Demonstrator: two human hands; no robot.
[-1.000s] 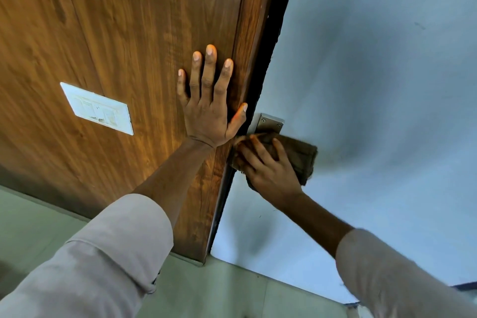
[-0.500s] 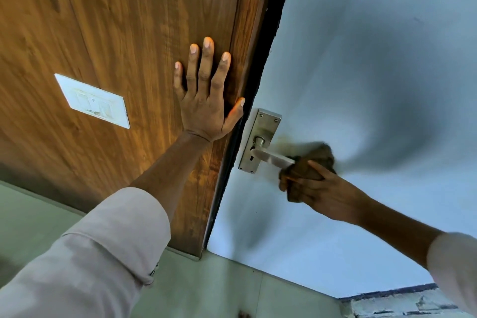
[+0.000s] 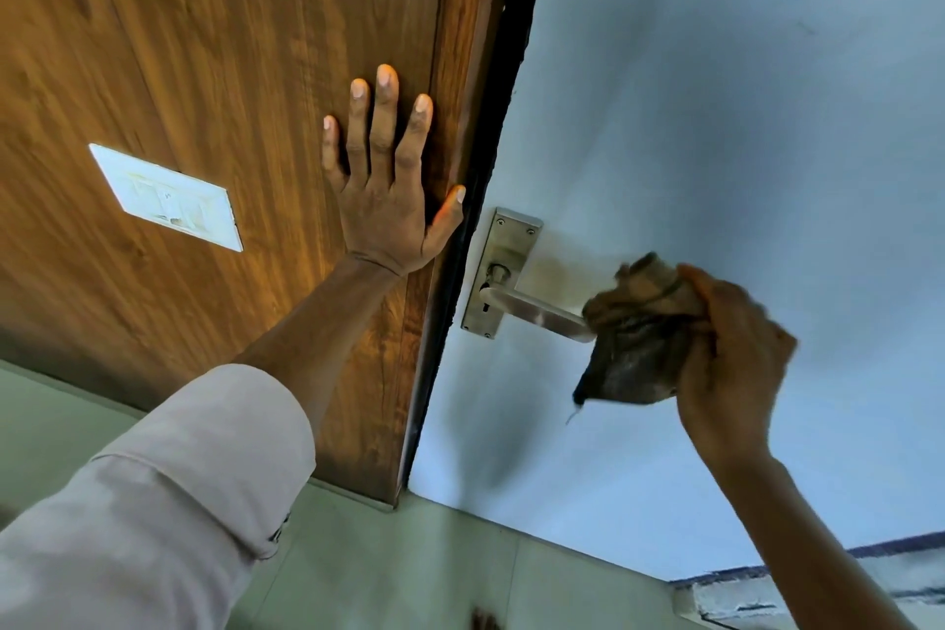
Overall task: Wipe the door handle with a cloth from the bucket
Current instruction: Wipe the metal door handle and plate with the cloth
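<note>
My right hand (image 3: pixel 731 358) grips the brown cloth (image 3: pixel 639 338) at the lever handle (image 3: pixel 537 312) tip, wiping apparently underway; my left hand (image 3: pixel 388 200), open and empty, braces the wood panel (image 3: pixel 204 41).

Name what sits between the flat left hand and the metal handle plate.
In the head view, only the dark door edge separates the left hand from the handle plate.

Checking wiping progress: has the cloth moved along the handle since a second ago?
Yes. The cloth slid from the backplate outward to the lever's free end.
</note>
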